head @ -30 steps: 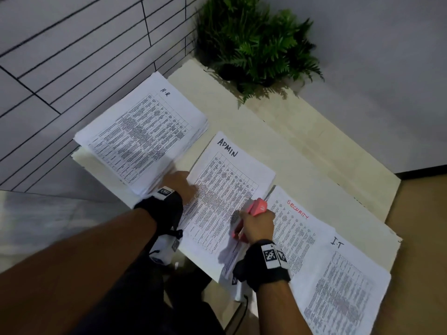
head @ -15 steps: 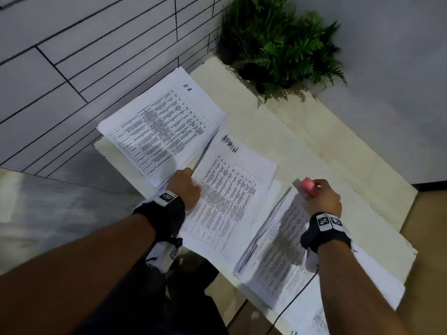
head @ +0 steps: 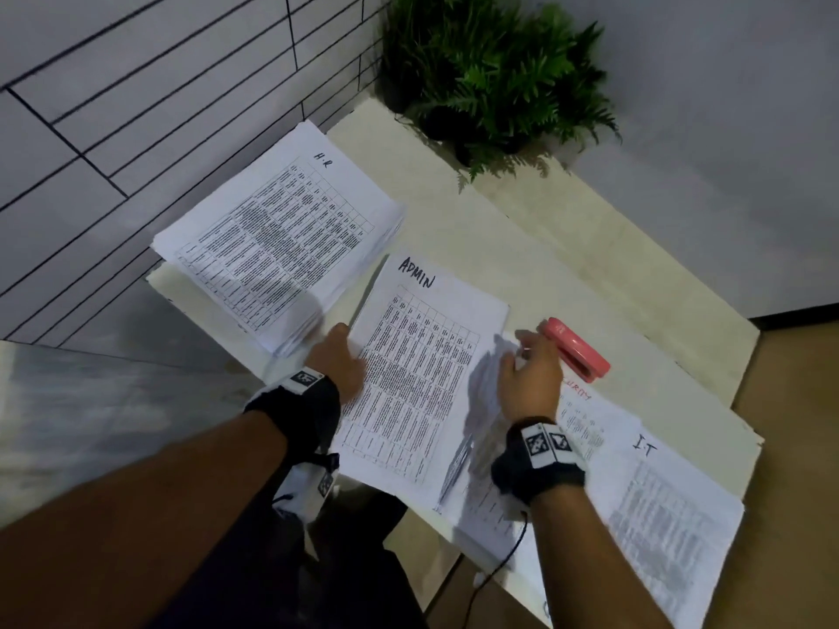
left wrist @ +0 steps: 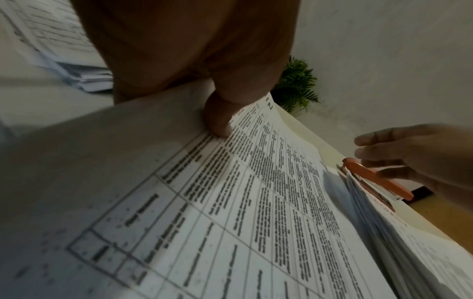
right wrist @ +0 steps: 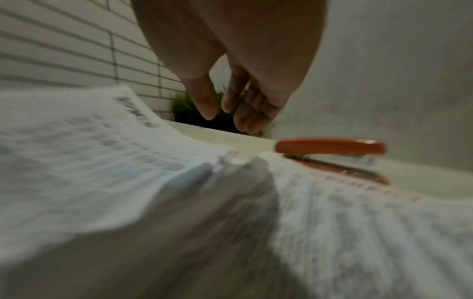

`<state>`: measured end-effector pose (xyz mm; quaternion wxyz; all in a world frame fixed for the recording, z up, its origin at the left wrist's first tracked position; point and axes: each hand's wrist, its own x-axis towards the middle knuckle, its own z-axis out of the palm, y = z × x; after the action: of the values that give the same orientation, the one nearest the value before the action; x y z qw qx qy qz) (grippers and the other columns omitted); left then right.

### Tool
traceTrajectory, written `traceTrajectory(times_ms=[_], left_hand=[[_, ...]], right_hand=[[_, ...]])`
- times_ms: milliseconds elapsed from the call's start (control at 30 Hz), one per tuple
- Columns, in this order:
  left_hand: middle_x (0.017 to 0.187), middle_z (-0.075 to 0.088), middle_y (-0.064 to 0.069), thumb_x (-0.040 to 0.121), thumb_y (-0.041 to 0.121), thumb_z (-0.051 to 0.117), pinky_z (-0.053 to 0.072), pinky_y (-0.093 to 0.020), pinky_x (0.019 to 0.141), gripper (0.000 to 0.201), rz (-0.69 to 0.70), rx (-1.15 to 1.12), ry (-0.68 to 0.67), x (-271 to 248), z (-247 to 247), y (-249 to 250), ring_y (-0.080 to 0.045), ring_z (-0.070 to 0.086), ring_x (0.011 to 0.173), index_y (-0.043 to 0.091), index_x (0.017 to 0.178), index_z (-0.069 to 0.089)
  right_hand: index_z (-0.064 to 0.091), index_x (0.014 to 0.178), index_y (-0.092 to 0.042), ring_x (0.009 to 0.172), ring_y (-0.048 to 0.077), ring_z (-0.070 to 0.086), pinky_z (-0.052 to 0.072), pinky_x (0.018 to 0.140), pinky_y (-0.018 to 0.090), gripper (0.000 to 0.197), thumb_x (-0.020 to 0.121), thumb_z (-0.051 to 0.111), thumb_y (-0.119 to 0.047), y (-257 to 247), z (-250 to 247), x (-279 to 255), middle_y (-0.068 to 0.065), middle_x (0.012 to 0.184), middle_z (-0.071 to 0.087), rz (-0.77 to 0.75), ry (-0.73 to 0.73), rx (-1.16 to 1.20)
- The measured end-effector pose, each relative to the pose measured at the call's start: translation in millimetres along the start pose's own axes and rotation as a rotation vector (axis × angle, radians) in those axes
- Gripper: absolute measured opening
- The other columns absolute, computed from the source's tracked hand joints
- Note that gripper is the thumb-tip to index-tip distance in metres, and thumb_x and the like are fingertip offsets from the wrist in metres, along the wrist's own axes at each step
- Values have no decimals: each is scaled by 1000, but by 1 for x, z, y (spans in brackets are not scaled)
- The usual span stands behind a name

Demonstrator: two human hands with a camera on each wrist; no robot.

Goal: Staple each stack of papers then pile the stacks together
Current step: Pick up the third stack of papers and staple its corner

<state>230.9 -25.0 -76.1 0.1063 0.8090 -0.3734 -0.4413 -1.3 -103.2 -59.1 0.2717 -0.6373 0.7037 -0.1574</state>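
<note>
Stapler point(head: 574, 348) lies on the table point(head: 476, 247) just right of and beyond our right hand point(head: 529, 379), its long axis slanting from far-left to near-right, clear table beyond it. That hand hovers with fingers loosely spread, holding nothing, nearer the stapler than our left hand point(head: 338, 363), which pinches the left edge of the ADMIN stack point(head: 422, 374).
</note>
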Motion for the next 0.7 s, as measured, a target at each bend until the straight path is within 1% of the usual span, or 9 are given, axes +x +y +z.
traceTrajectory(times_ms=[67, 167, 300, 400, 433, 500, 600, 667, 700], left_hand=[[117, 59, -22, 91, 17, 52, 52, -45, 91, 43, -6, 2, 5, -2, 1, -2, -36, 60, 105, 3, 128, 36], [123, 57, -20, 92, 16, 51, 47, -41, 97, 42, 15, 11, 4, -6, 1, -3, -34, 56, 112, 3, 130, 40], [128, 46, -19, 88, 20, 53, 45, -40, 98, 45, 32, -3, 43, -9, 4, -3, -34, 52, 111, 0, 128, 44], [135, 36, -18, 88, 23, 55, 40, -36, 100, 53, -20, -79, 39, -11, 4, -3, -30, 49, 114, 3, 134, 38], [136, 35, -19, 88, 24, 56, 40, -36, 99, 54, -34, -98, 39, -11, 3, -2, -30, 50, 113, 4, 135, 37], [133, 43, -21, 88, 26, 57, 44, -38, 99, 56, -50, -122, 31, -10, 1, -2, -32, 53, 112, 5, 135, 38], [120, 60, -15, 87, 33, 57, 49, -42, 95, 53, -75, -166, -3, -8, 0, -5, -31, 59, 107, 9, 132, 42], [118, 61, -13, 87, 32, 57, 50, -41, 94, 49, -55, -182, -4, -9, 1, -6, -32, 59, 106, 11, 129, 43], [116, 62, -14, 87, 28, 58, 51, -39, 93, 45, -18, -189, 12, -10, 2, -6, -32, 60, 105, 11, 127, 44]], right_hand=[[49, 128, -6, 120, 27, 50, 38, 101, 30, 41, 90, 60, -18, -12, 20, -25, 13, 132, 49, 112, -114, 57], [42, 134, 1, 133, 29, 36, 30, 109, 32, 56, 90, 63, -26, -22, 46, -41, 16, 143, 39, 230, -220, 55], [35, 141, -4, 132, 28, 39, 32, 108, 31, 65, 86, 66, -23, -34, 68, -45, 13, 145, 38, 279, -184, 119], [36, 140, -7, 132, 27, 38, 32, 109, 33, 65, 84, 68, -21, -33, 70, -46, 11, 144, 38, 258, -182, 143], [36, 140, -6, 131, 27, 39, 32, 107, 30, 67, 84, 69, -21, -31, 68, -45, 11, 144, 38, 272, -167, 161], [36, 139, -3, 127, 29, 44, 36, 109, 35, 70, 81, 71, -20, -24, 65, -40, 14, 140, 40, 324, -124, 207], [48, 120, 1, 115, 33, 52, 45, 100, 45, 56, 77, 75, -22, -13, 66, -29, 17, 121, 51, 356, -73, 200], [48, 94, -6, 103, 30, 55, 49, 89, 42, 43, 73, 77, -30, -10, 65, -21, 12, 100, 53, 359, -84, 183], [43, 88, -10, 95, 27, 53, 47, 83, 37, 44, 72, 77, -33, -9, 64, -18, 9, 95, 50, 369, -104, 175]])
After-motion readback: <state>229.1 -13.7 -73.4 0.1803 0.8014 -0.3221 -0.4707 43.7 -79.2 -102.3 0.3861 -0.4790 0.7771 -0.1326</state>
